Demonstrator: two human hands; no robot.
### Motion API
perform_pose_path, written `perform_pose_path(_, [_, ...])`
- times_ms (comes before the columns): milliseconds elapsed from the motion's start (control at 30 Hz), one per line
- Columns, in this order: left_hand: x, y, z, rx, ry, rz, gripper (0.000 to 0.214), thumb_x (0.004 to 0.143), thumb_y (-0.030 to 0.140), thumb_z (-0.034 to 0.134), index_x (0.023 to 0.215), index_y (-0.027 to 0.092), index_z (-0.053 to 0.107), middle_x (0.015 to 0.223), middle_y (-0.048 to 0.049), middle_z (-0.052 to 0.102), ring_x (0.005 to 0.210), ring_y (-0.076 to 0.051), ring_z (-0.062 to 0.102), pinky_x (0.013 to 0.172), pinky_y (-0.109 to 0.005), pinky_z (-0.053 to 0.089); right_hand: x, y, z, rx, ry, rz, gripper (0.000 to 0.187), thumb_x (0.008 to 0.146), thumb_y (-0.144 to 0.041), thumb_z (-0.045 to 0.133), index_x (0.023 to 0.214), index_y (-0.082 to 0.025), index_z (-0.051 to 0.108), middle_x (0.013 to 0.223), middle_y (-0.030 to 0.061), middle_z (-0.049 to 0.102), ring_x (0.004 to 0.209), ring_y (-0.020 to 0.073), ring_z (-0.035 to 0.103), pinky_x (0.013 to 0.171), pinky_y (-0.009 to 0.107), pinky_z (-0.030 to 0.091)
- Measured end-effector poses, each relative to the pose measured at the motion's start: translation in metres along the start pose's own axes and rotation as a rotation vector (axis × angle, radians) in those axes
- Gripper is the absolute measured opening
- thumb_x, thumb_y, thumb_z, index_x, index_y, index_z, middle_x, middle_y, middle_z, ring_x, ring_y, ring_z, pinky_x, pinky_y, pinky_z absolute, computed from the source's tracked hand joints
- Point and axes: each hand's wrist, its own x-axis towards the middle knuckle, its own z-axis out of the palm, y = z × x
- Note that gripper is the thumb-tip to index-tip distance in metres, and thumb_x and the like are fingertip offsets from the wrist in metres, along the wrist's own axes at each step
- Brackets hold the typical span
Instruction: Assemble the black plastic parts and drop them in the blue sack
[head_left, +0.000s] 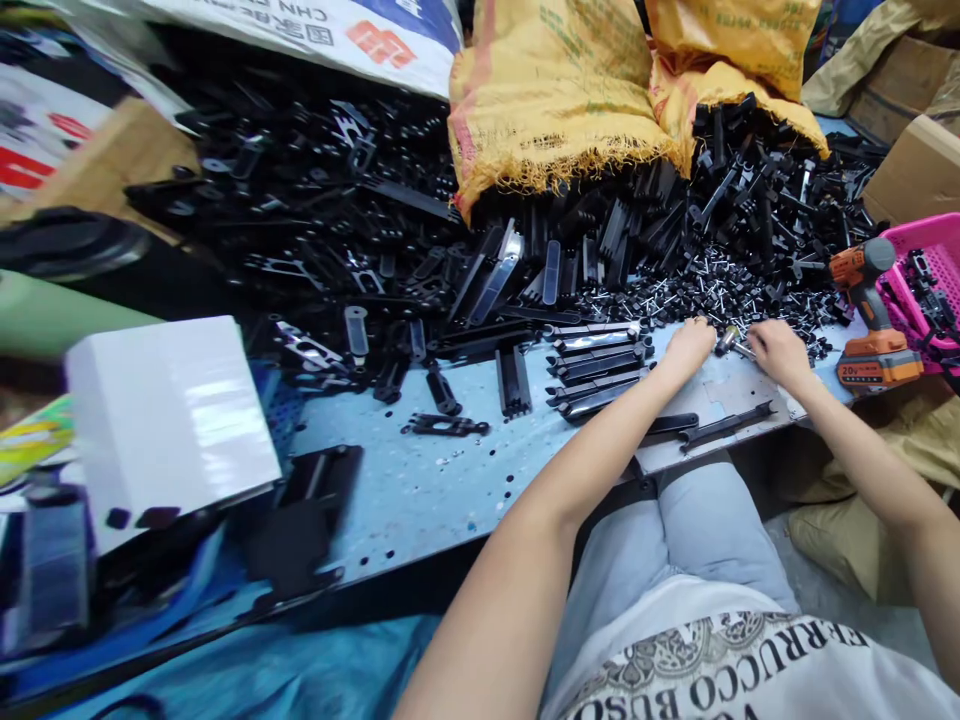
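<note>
Both forearms reach over the near edge of the bench (427,490). The left hand (691,346) is turned knuckles-up, fingers curled; whether it grips anything I cannot tell. The right hand (781,350) closes on a small mallet-like tool (726,341), its head between both hands, toward the bench's right end.

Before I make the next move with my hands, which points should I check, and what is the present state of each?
1. Drill apart from right hand: ok, there is a gap.
2. Small bolts near hands: ok, scattered just beyond them.
3. Front bar well back from table edge: not ok, it lies close.
4. Right hand's grip on metal piece: cannot tell, fingers hide it.
5. Left hand free of parts: cannot tell, its fingertips are hidden.
</note>
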Motion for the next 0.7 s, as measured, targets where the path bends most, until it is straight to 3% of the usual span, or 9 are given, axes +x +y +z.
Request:
perform_pose_path(133, [-0.019, -0.005, -0.006, -0.025, 0.024, -0.039, 0.024, 0.079, -0.001, 0.046, 0.096, 0.006, 0.061, 0.101, -0.0184, 0.061, 0.092, -0.022, 0.058, 0.079, -0.032, 0.047, 0.043, 0.009, 0.012, -0.132, -0.129, 0.206, 0.034, 0.087, -0.013, 0.038, 0.117, -0.015, 0.054, 0.111, 0.0153, 0.057, 0.102, 0.0263, 0.047, 0.073, 0.032, 0.044])
perform_pose_path(233, [-0.041, -0.007, -0.016, -0.092, 0.084, -0.049, 0.021, 0.082, 0.007, 0.050, 0.099, 0.011, 0.062, 0.095, -0.0127, 0.064, 0.087, -0.019, 0.060, 0.078, -0.030, 0.047, 0.058, 0.005, 0.015, -0.166, -0.215, 0.284, 0.036, 0.084, -0.005, 0.036, 0.114, -0.012, 0.055, 0.110, 0.0177, 0.057, 0.102, 0.0263, 0.049, 0.072, 0.031, 0.044])
perform_pose_path(300, [-0.070, -0.012, -0.022, -0.291, 0.266, -0.113, 0.017, 0.084, 0.016, 0.054, 0.098, 0.013, 0.063, 0.092, -0.0098, 0.065, 0.083, -0.018, 0.061, 0.078, -0.030, 0.048, 0.059, 0.006, 0.012, -0.177, -0.230, 0.312, 0.033, 0.082, -0.005, 0.039, 0.110, -0.010, 0.055, 0.106, 0.0189, 0.058, 0.100, 0.0265, 0.051, 0.074, 0.032, 0.043])
perform_pose_path(400, [-0.128, -0.028, -0.026, -0.779, 0.635, -0.348, 0.020, 0.081, 0.030, 0.060, 0.095, 0.016, 0.064, 0.085, -0.0050, 0.066, 0.073, -0.014, 0.061, 0.070, -0.027, 0.050, 0.055, 0.013, 0.007, -0.166, -0.201, 0.325, 0.030, 0.081, -0.012, 0.046, 0.109, -0.010, 0.056, 0.103, 0.0182, 0.060, 0.093, 0.0263, 0.055, 0.074, 0.033, 0.043])
perform_pose_path(467, [-0.166, -0.038, -0.025, -1.033, 0.739, -0.533, 0.025, 0.077, 0.036, 0.062, 0.092, 0.016, 0.064, 0.077, -0.0028, 0.064, 0.063, -0.012, 0.059, 0.058, -0.023, 0.048, 0.048, 0.016, 0.005, -0.118, -0.147, 0.328, 0.032, 0.080, -0.015, 0.047, 0.111, -0.012, 0.055, 0.103, 0.0164, 0.060, 0.087, 0.0250, 0.057, 0.073, 0.034, 0.044])
perform_pose_path(567, [-0.201, -0.043, -0.017, -1.230, 0.767, -0.688, 0.029, 0.071, 0.039, 0.066, 0.086, 0.014, 0.064, 0.070, -0.0014, 0.062, 0.055, -0.009, 0.054, 0.048, -0.020, 0.043, 0.036, 0.010, 0.004, 0.059, -0.048, 0.263, 0.028, 0.078, -0.018, 0.050, 0.104, -0.014, 0.058, 0.100, 0.0125, 0.061, 0.085, 0.0227, 0.057, 0.075, 0.034, 0.044])
perform_pose_path(700, [-0.206, -0.036, -0.005, -1.286, 0.713, -0.706, 0.032, 0.068, 0.040, 0.067, 0.087, 0.013, 0.063, 0.070, -0.0011, 0.060, 0.057, -0.009, 0.055, 0.048, -0.019, 0.043, 0.020, -0.015, -0.003, 0.341, 0.020, 0.095, 0.015, 0.080, -0.024, 0.052, 0.087, -0.016, 0.063, 0.090, 0.0086, 0.060, 0.078, 0.0187, 0.057, 0.075, 0.032, 0.046])
